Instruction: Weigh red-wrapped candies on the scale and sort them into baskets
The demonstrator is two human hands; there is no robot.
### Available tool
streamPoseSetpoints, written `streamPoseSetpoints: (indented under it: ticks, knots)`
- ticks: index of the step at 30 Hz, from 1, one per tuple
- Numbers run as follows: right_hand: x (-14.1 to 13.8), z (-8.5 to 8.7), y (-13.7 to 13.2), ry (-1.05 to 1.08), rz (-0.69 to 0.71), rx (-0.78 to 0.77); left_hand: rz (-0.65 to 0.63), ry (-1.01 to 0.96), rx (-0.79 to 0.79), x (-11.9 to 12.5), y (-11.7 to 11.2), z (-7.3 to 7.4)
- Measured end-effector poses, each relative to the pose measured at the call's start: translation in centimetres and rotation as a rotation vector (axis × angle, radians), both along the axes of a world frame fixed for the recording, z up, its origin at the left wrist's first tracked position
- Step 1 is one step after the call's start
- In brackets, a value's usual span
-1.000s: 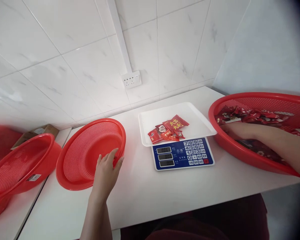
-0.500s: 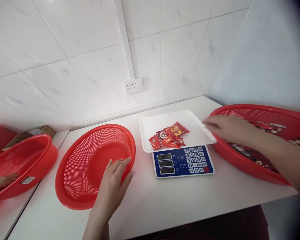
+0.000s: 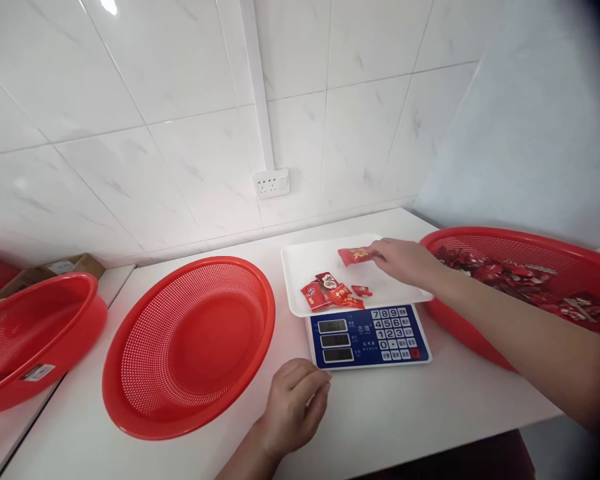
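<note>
My right hand point(image 3: 403, 260) reaches over the white scale tray point(image 3: 310, 257) and pinches a red snack packet point(image 3: 354, 255) just above it. Several small red packets point(image 3: 333, 294) lie at the tray's front. The tray sits on a blue-faced digital scale point(image 3: 370, 335). My left hand point(image 3: 294, 405) rests on the white table point(image 3: 380, 413) in front of the scale, fingers curled, nothing in them. An empty red mesh basket point(image 3: 190, 343) lies to its left. At the right, a red basket point(image 3: 520, 243) holds many red packets point(image 3: 510, 273).
A second table at the far left carries another red basket point(image 3: 30, 340), with a cardboard box point(image 3: 45, 268) behind it. A white tiled wall with a socket point(image 3: 271, 183) and a cable duct rises behind the table. The near table edge runs close to my body.
My right hand left the right basket, crossed to the scale tray and took hold of a red packet there. My left hand came off the empty basket's rim and curled up before the scale.
</note>
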State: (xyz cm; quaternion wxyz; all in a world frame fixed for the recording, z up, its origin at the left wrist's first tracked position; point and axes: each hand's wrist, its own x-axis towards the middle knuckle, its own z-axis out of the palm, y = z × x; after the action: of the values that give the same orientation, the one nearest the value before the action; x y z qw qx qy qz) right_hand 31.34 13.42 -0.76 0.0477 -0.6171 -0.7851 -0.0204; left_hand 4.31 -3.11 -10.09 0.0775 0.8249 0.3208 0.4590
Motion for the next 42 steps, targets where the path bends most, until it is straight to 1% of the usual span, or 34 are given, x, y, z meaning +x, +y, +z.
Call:
streamPoseSetpoints:
  ticks: [2,3,5,8,10,11,13,14,16,18,20,22,24,27,29,32,36,39,42]
  knots:
    - [-0.8,1.4,0.0,0.031,-0.075,0.021,-0.013,-0.004,-0.05,0.2,-0.1,-0.6]
    - [-1.6,2.2,-0.1,0.075,-0.083,0.018,-0.02,-0.007,-0.071,0.3,-0.2,-0.8]
    - [-3.9,3.4,-0.5,0.22,-0.044,-0.022,-0.032,-0.012,-0.098,0.4,-0.3,-1.0]
    - [-8.3,4.9,-1.6,0.511,0.125,-0.135,-0.013,-0.018,-0.129,0.3,-0.3,-1.1]
    - [-10.6,5.4,-2.3,0.67,0.292,-0.206,0.013,-0.019,-0.165,0.2,-0.1,-1.2]
    - [-11.4,5.5,-2.7,0.71,0.378,-0.228,0.026,-0.021,-0.185,0.1,0.0,-1.3]
    - [-11.8,5.0,-3.2,0.686,0.5,-0.247,0.044,-0.025,-0.222,0.0,0.1,-1.4]
    - [-11.6,4.5,-3.4,0.632,0.518,-0.249,0.047,-0.024,-0.234,-0.1,0.2,-1.5]
    - [-10.6,2.8,-3.5,0.494,0.486,-0.257,0.047,-0.02,-0.241,0.0,0.1,-1.5]
    - [-9.2,0.6,-3.3,0.369,0.426,-0.277,0.035,-0.014,-0.236,0.1,-0.1,-1.5]
    - [-8.1,-1.3,-3.0,0.29,0.394,-0.293,0.02,-0.009,-0.231,0.3,-0.2,-1.5]
    - [-7.3,-2.7,-2.7,0.251,0.393,-0.283,0.01,-0.005,-0.233,0.4,-0.3,-1.6]
    - [-7.0,-3.5,-2.3,0.229,0.419,-0.247,0.009,0.0,-0.237,0.5,-0.3,-1.8]
    - [-7.0,-4.0,-1.5,0.22,0.467,-0.198,0.026,0.011,-0.242,0.4,-0.1,-2.0]
    - [-7.2,-4.2,-0.9,0.24,0.472,-0.161,0.038,0.017,-0.252,0.3,0.1,-2.2]
    - [-7.5,-4.4,-0.2,0.31,0.423,-0.114,0.047,0.026,-0.282,0.3,0.2,-2.3]
    - [-7.7,-4.6,0.7,0.427,0.346,-0.126,0.06,0.031,-0.312,0.3,0.2,-2.5]
    - [-7.8,-4.3,1.6,0.474,0.319,-0.095,0.059,0.035,-0.313,0.3,0.2,-2.5]
    - [-8.7,-3.0,2.5,0.55,0.239,-0.02,0.054,0.041,-0.326,0.3,0.1,-2.5]
